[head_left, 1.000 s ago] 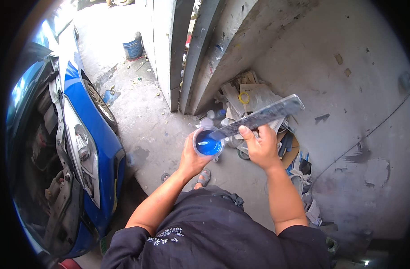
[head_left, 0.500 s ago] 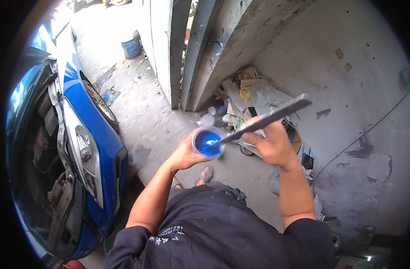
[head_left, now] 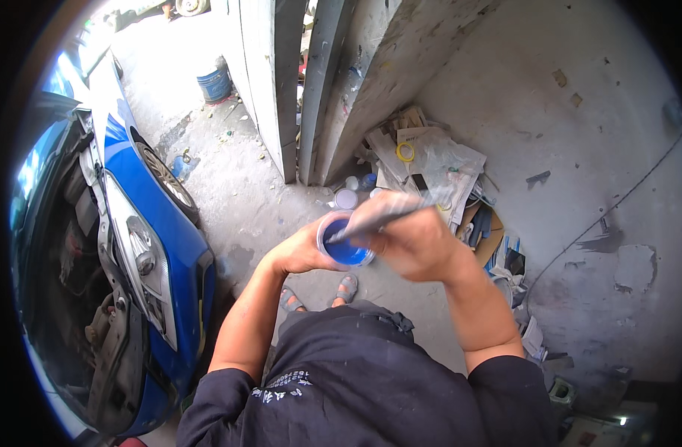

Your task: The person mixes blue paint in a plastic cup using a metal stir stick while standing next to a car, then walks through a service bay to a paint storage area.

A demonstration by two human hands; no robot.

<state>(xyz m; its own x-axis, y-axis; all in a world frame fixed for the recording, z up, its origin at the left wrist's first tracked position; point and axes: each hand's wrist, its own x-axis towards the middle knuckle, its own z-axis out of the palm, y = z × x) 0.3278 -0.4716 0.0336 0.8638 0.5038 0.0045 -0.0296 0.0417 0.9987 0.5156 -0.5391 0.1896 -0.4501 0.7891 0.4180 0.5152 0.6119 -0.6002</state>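
My left hand point(head_left: 300, 252) holds a small round cup of blue paint point(head_left: 344, 242) in front of my chest. My right hand point(head_left: 415, 242) grips a flat grey stirring stick point(head_left: 374, 218), blurred with motion, whose lower end is dipped in the blue paint. The stick lies low, mostly in front of my right hand. Below the cup I see my dark shirt and my two sandalled feet point(head_left: 318, 294) on the concrete floor.
A blue car point(head_left: 143, 246) with its bonnet open and front wheel showing stands at my left. Grey concrete pillars point(head_left: 296, 89) rise ahead. Scraps of cardboard, paper, tape and small cans point(head_left: 438, 171) lie by the wall at right. A blue bucket point(head_left: 214, 82) sits far back.
The stick has swung down from pointing up to the right and now lies low over the cup, blurred. My right hand has moved left, closer to the cup.
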